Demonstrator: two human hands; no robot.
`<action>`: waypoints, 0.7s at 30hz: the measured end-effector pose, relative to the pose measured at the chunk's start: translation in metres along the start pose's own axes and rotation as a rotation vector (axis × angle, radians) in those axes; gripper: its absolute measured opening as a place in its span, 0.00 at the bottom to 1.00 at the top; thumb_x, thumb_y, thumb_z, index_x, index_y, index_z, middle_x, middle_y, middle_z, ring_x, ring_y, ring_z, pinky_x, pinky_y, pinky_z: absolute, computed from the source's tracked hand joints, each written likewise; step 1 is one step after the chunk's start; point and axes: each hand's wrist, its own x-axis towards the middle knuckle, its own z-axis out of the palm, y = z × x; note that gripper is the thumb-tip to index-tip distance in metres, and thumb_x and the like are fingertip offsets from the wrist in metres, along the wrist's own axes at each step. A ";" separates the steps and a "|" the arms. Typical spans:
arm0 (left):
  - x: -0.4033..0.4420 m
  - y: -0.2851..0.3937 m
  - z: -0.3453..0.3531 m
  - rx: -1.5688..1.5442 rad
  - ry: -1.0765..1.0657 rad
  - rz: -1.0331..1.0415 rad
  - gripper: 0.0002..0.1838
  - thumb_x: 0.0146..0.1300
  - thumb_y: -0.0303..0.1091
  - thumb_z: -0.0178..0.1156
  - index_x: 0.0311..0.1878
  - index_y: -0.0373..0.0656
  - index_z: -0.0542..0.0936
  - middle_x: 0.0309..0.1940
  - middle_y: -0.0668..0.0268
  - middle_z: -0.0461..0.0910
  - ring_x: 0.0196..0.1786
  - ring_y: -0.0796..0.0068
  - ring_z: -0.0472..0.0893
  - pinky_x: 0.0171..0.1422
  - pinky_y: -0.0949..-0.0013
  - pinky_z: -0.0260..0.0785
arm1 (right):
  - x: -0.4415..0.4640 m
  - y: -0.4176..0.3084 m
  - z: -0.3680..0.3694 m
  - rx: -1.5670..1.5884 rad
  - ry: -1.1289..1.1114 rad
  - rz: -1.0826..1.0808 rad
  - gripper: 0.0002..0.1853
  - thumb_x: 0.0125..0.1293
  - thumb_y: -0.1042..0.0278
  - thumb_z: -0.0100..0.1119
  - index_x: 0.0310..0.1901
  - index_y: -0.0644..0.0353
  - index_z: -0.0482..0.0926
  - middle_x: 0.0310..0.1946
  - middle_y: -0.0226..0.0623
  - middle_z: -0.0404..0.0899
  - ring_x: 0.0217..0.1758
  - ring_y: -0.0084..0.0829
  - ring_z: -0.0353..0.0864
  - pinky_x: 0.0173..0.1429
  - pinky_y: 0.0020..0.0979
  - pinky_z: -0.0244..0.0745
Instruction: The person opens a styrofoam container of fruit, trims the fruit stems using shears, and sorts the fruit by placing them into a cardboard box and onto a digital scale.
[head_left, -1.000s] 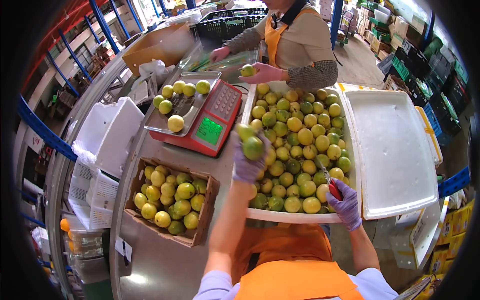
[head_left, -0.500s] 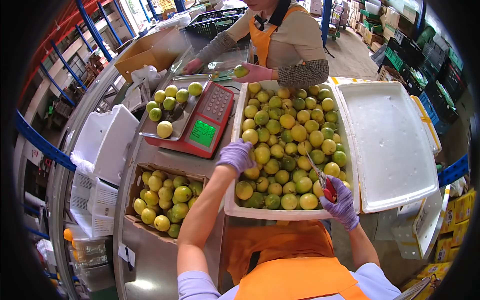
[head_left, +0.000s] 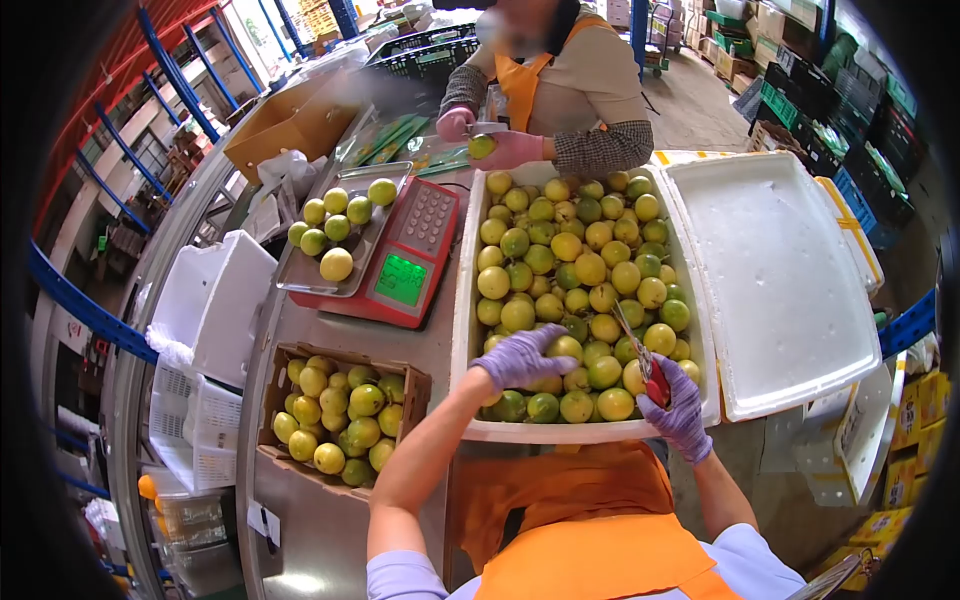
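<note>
While holding red-handled clippers [head_left: 654,378] in the gloved right hand [head_left: 684,412], reaching over round yellow-green fruit [head_left: 590,268] with the gloved left hand [head_left: 522,359].
From the head view, hovering with left fingers spread over the near left part of a white foam box [head_left: 570,432] full of fruit; cannot tell whether touching any. Curling right fingers around the handles, blades pointing forward over the fruit. Standing near a red scale [head_left: 412,232] and a cardboard carton [head_left: 415,400], both loaded with fruit, across from a co-worker's pink-gloved hand [head_left: 517,151].
</note>
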 end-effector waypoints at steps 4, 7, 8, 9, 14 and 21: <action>0.034 -0.010 0.028 -0.438 0.101 0.044 0.36 0.67 0.56 0.60 0.66 0.37 0.70 0.61 0.58 0.75 0.63 0.66 0.74 0.68 0.64 0.67 | 0.000 0.004 -0.001 0.032 -0.009 0.027 0.31 0.56 0.68 0.69 0.61 0.67 0.70 0.52 0.40 0.78 0.57 0.29 0.79 0.61 0.30 0.74; 0.043 -0.024 0.031 -1.532 -0.026 -0.185 0.31 0.69 0.60 0.54 0.55 0.37 0.76 0.42 0.53 0.84 0.40 0.57 0.86 0.39 0.55 0.84 | -0.001 -0.004 -0.003 0.084 -0.029 0.056 0.31 0.56 0.67 0.69 0.61 0.68 0.70 0.51 0.40 0.78 0.58 0.29 0.79 0.61 0.31 0.75; 0.045 -0.025 0.031 -1.582 0.005 -0.138 0.34 0.68 0.63 0.53 0.54 0.37 0.77 0.37 0.53 0.84 0.35 0.55 0.85 0.38 0.51 0.83 | 0.001 -0.008 -0.003 0.111 -0.040 0.062 0.31 0.57 0.67 0.70 0.61 0.68 0.70 0.51 0.40 0.78 0.58 0.29 0.79 0.61 0.31 0.75; 0.045 -0.025 0.033 -1.686 -0.004 -0.112 0.35 0.67 0.65 0.52 0.53 0.37 0.78 0.39 0.53 0.84 0.36 0.56 0.85 0.38 0.51 0.83 | 0.003 -0.009 -0.003 0.041 -0.052 0.055 0.31 0.57 0.65 0.70 0.61 0.68 0.71 0.50 0.40 0.78 0.57 0.31 0.80 0.60 0.32 0.76; 0.042 -0.033 0.051 -1.954 0.020 0.006 0.34 0.65 0.67 0.53 0.53 0.42 0.79 0.45 0.58 0.84 0.45 0.60 0.85 0.42 0.52 0.83 | 0.010 -0.016 0.002 -0.155 -0.078 0.074 0.33 0.56 0.62 0.71 0.61 0.66 0.72 0.50 0.42 0.79 0.55 0.34 0.81 0.57 0.32 0.77; 0.052 -0.022 0.045 -1.207 0.504 0.102 0.29 0.69 0.54 0.59 0.63 0.41 0.73 0.57 0.56 0.78 0.60 0.55 0.77 0.61 0.48 0.72 | 0.012 0.007 0.015 0.076 0.018 0.044 0.33 0.56 0.63 0.70 0.62 0.64 0.71 0.51 0.40 0.78 0.53 0.31 0.81 0.54 0.31 0.78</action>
